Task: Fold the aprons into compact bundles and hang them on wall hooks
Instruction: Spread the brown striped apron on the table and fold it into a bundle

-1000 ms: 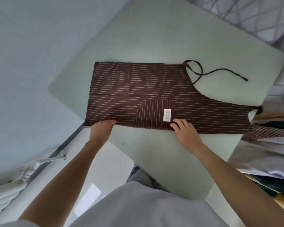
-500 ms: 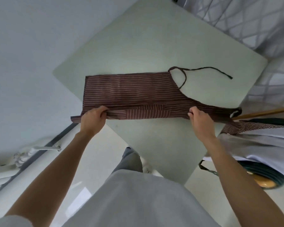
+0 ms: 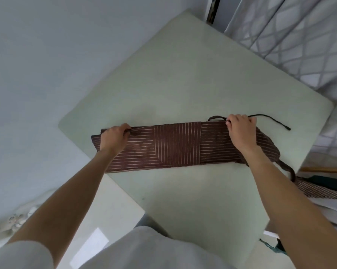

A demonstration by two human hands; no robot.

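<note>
The striped apron (image 3: 175, 146) now lies as a long narrow band across the middle of the desk (image 3: 183, 78), running from about 9 o'clock to 3 o'clock. A second ago it was spread twice as deep; the near edge has since been carried over to the far edge, so one lengthwise fold is done. By my reading the band still needs shortening into a bundle before any hanging.

The left hand (image 3: 113, 138) has its grip closed on the far edge at 9 o'clock. The right hand (image 3: 241, 131) pinches the far edge at 2 o'clock, beside the tie strap (image 3: 270, 120), which trails toward 3 o'clock.

No container is plainly in view. More fabric (image 3: 319, 191) lies off the desk at 4 o'clock.
</note>
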